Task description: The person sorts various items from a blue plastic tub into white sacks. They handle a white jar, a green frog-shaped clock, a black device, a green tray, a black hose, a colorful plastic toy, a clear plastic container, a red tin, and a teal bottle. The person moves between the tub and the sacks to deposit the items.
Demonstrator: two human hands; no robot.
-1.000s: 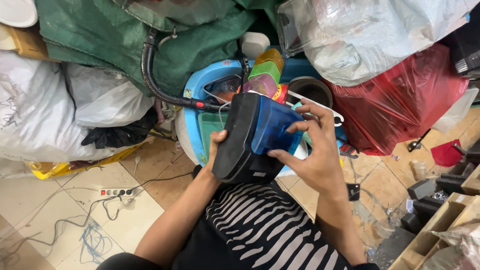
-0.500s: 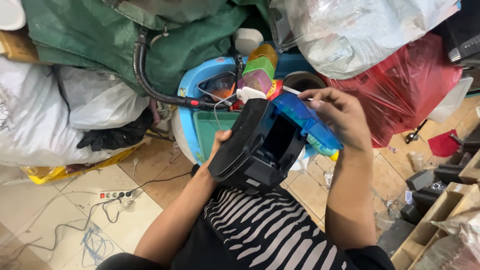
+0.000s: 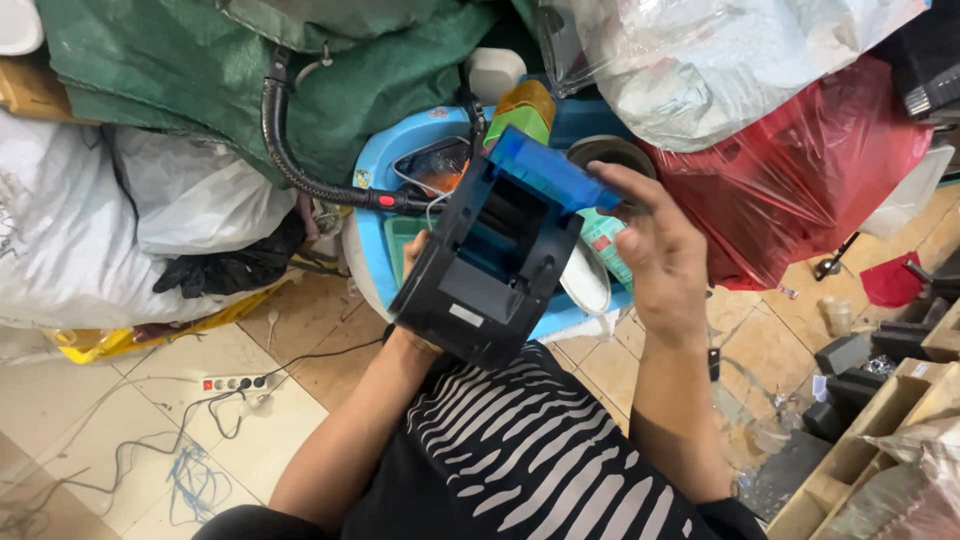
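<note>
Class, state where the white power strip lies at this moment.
In the head view the white power strip lies on the tiled floor at lower left, left of the person's left forearm, below the yellow bag, with cables trailing from it.

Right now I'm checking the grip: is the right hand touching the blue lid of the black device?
Touching. The head view shows the right hand with its fingertips pressed on the far end of the raised blue lid of the black device.

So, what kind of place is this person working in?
Probably a scrap or recycling sorting space: bulging clear plastic sacks, a red plastic bag and a blue plastic tub of mixed discards crowd the tiled floor.
</note>
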